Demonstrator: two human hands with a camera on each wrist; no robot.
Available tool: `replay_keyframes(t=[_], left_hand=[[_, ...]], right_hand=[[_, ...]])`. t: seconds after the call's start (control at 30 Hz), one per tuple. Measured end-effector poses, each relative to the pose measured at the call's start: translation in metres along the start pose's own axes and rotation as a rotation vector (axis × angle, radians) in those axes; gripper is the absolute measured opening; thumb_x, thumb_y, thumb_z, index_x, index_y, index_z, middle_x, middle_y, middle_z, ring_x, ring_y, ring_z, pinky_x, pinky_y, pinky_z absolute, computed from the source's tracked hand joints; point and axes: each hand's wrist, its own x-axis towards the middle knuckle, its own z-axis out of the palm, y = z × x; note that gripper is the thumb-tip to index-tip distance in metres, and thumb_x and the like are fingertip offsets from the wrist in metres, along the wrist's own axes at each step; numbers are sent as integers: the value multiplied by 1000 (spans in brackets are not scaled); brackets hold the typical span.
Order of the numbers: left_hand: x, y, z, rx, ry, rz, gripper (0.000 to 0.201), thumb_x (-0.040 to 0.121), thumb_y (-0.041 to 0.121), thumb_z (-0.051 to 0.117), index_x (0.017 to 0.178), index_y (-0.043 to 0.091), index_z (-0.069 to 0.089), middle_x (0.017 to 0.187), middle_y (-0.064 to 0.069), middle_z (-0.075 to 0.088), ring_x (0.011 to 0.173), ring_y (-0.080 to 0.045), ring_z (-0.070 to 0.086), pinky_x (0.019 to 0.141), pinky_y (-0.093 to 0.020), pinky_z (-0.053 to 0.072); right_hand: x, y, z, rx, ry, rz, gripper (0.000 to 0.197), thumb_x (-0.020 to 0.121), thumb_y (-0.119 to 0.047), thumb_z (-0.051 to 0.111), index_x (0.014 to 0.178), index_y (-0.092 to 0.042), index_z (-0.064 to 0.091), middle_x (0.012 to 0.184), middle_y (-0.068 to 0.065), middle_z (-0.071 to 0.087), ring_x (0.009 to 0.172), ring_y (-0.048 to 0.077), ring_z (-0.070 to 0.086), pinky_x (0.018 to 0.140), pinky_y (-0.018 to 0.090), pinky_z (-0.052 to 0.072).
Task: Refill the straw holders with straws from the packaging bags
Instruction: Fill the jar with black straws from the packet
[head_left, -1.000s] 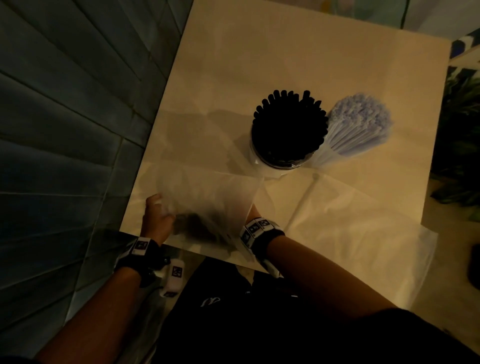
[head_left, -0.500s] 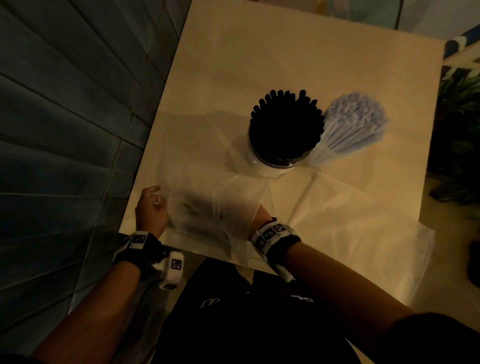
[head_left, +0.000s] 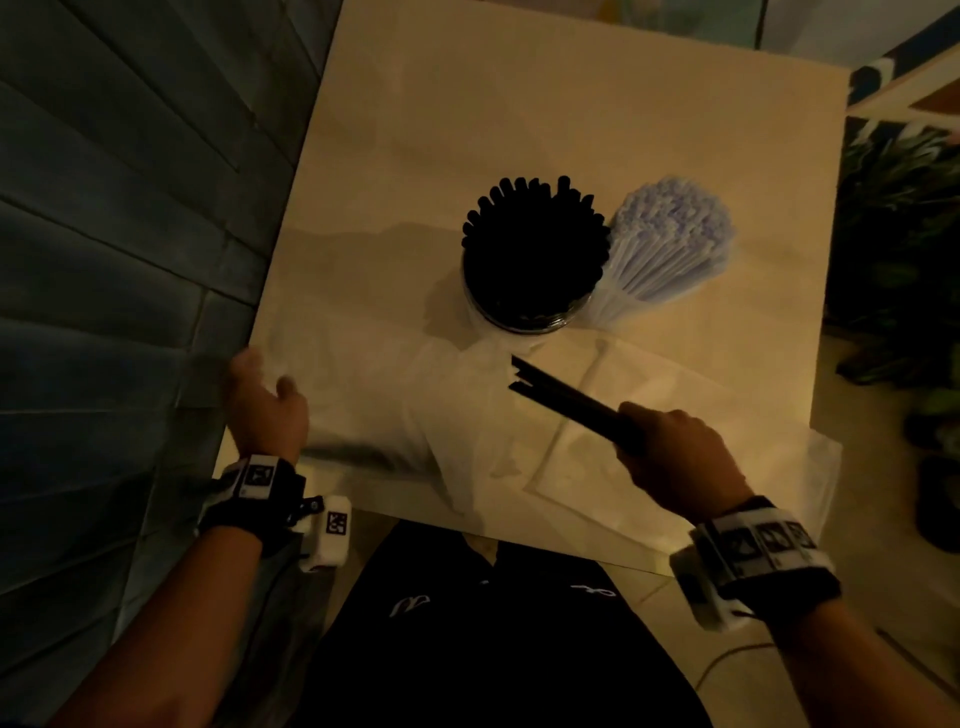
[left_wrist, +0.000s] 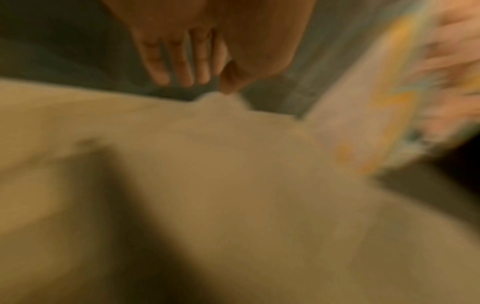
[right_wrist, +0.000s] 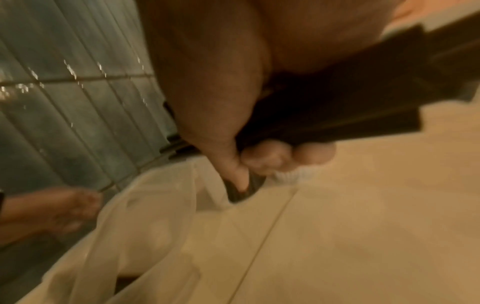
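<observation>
— What is being shown at the left edge of the table (head_left: 597, 130)?

— The packaging bag (head_left: 374, 410) is being steadied by the left hand (head_left: 267, 410), its fingers loosely extended, nothing pinched. A second ago, both hands were being worked inside that bag.

— And to the right?

— A small bundle of black straws (head_left: 561, 397) is now being gripped by the right hand (head_left: 675, 457), clear of the bag. The holder (head_left: 535, 260), just beyond, is already being crowded with black straws; 1 insertion is judged next.

Dim warm light, dark edges, both wrist views heavily motion-blurred
</observation>
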Motion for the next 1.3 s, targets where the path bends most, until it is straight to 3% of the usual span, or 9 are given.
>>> replay_keyframes(t=[0.13,0.23,0.33,0.4,0.57,0.77,0.9,1.1,1.3], left_hand=[[-53,102,0,-373,-238,324,24,99,22,53,120,11,57,119,-4,62,109,-16,59,93,-34,50],[-107,167,6,-523,-623,447,32,102,23,41,118,2,58,113,-8,66,108,-19,63,94,-30,50],[-144,196,17,-453,-832,531,30,102,22,42,114,4,63,107,-4,69,104,-16,65,90,-29,52],[-149,206,20,-407,-811,621,27,101,22,46,110,6,66,106,-1,70,103,-16,65,87,-32,53],[-101,214,18,-269,-298,883,25,95,16,58,115,3,60,116,-9,60,108,-20,56,91,-36,47],[-47,234,48,288,-459,959,123,51,80,73,149,21,29,161,-5,20,145,-23,25,112,-53,30],[-37,237,63,462,-593,1015,140,43,88,69,154,26,10,164,-2,7,151,-27,9,114,-62,22],[-33,229,70,448,-505,1096,137,46,89,65,154,21,17,161,-3,20,148,-28,19,116,-54,25],[-26,222,90,501,-428,1174,114,66,90,49,153,20,27,159,4,26,148,-20,24,116,-46,26]], right_hand=[[-12,-7,-11,62,124,-140,9,91,-28,60,98,-26,54,63,-6,53,55,23,53,51,27,33],[-5,-37,-14,193,157,-308,11,88,-25,64,94,-23,56,64,-9,52,56,23,52,55,32,39],[8,-71,-17,391,205,-440,18,88,-32,56,100,-21,63,80,-3,69,66,21,63,61,39,51],[13,-84,-24,555,282,-485,26,88,-33,50,95,-16,68,83,-2,72,69,18,65,61,38,52],[21,-79,-60,1033,554,-283,16,91,-23,68,76,-24,66,63,-11,64,54,6,56,52,26,45],[39,-73,-122,1668,789,-314,36,89,-17,68,58,-25,50,52,0,46,46,18,42,53,33,36],[47,-82,-140,1710,859,-409,38,92,-13,64,59,-24,49,49,3,45,43,21,42,52,36,38],[62,-102,-132,1557,919,-281,31,86,-29,67,58,-29,53,57,9,50,52,28,49,51,45,43],[66,-124,-128,1448,1018,-320,29,85,-25,63,60,-25,49,61,0,47,55,17,47,52,34,39]])
